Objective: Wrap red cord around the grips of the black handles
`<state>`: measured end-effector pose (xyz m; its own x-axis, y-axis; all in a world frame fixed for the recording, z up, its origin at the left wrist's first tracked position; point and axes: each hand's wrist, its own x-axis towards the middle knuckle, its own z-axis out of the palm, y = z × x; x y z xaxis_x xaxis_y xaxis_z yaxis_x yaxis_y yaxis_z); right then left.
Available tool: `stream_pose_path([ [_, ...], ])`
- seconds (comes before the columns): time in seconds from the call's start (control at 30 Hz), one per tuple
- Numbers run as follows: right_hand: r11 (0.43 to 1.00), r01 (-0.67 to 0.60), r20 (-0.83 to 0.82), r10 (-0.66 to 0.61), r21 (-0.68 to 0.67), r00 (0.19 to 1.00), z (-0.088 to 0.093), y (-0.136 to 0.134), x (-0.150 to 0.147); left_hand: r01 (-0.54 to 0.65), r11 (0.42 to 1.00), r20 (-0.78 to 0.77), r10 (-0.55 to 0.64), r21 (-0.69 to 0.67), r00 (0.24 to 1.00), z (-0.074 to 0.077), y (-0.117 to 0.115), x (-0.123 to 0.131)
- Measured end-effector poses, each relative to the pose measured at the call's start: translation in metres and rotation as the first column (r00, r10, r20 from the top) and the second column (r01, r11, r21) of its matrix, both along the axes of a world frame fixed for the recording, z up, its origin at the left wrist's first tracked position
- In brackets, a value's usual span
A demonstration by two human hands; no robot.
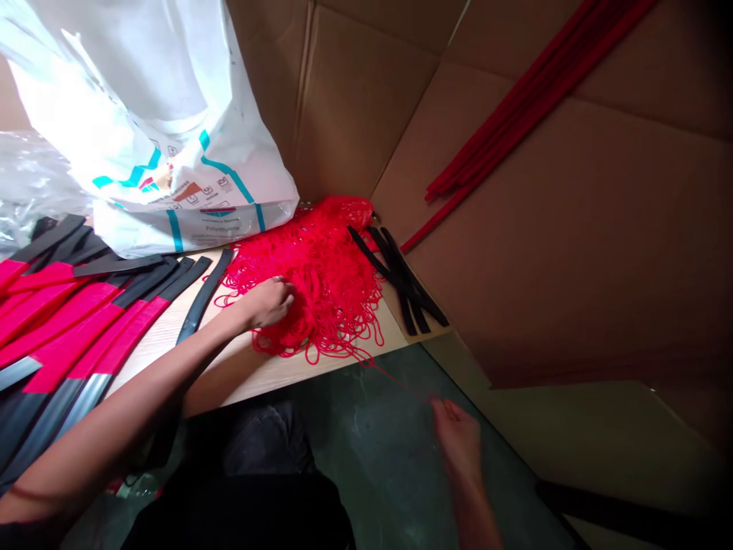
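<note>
A big tangled heap of red cord (326, 267) lies on a light wooden tabletop (229, 374). My left hand (273, 303) rests at the heap's near left side, fingers curled into the loops; what they hold there is hidden. Off the table's front edge, over the floor, my right hand (458, 431) is closed and somewhat blurred. A thin strand of red cord runs taut from the heap to its fingertips. Black curved strips (401, 279) lie crossed just right of the heap.
A white polyethylene sack (188, 153) stands behind the heap. Several black strips with red bands (97, 321) are piled at left, near clear plastic wrap (34, 183). Cardboard walls (573, 229) close off the back and right. Long red strips (515, 114) lean there.
</note>
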<state>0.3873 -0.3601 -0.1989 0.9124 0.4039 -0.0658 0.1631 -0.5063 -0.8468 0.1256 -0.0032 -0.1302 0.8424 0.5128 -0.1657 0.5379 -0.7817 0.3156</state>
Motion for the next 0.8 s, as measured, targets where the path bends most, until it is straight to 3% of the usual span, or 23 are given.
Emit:
stream_pose_path([
  [0.2,0.993,0.091,0.053,-0.087,-0.073,0.995,-0.016,-0.031,0.008,0.049,0.999,0.024,-0.049,-0.011,0.999,-0.006,0.001,0.002],
  [0.37,0.989,0.087,0.061,-0.081,-0.122,0.995,-0.027,-0.042,0.007,-0.078,0.994,0.113,0.07,0.073,0.991,-0.007,-0.019,0.011],
  [0.47,0.985,0.108,0.081,-0.097,-0.136,0.992,-0.031,-0.047,0.009,-0.225,0.965,0.224,0.191,0.136,0.956,0.001,-0.014,0.013],
  [0.57,0.982,0.126,0.086,-0.114,-0.143,0.99,-0.032,-0.053,0.01,-0.317,0.939,0.289,0.269,0.134,0.919,0.018,0.0,0.009],
  [0.7,0.985,0.095,0.068,-0.086,-0.146,0.994,-0.033,-0.056,0.003,-0.311,0.941,0.354,0.248,0.134,0.902,0.041,-0.006,0.008],
  [0.8,0.988,0.077,0.073,-0.068,-0.136,0.995,-0.038,-0.056,-0.002,-0.214,0.96,0.326,0.147,0.18,0.934,0.035,-0.036,0.021],
])
